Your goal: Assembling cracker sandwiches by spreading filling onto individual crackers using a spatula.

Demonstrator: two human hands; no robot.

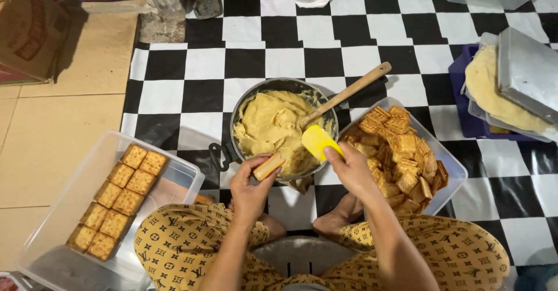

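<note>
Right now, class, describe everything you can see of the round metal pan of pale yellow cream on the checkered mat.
The round metal pan sits on the black-and-white checkered mat, between two clear plastic tubs of square crackers. Its grey rim looks smeared, and a dark handle sticks out at the lower left. Thick, pale yellow cream nearly fills it. A wooden-handled spatula leans on the far rim. The person's hands hover over its near edge.

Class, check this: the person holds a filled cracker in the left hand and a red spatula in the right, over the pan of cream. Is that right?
Not quite. The head view shows the spatula in the right hand is yellow, not red. The left hand does hold the filled cracker over the pan of cream.
</note>
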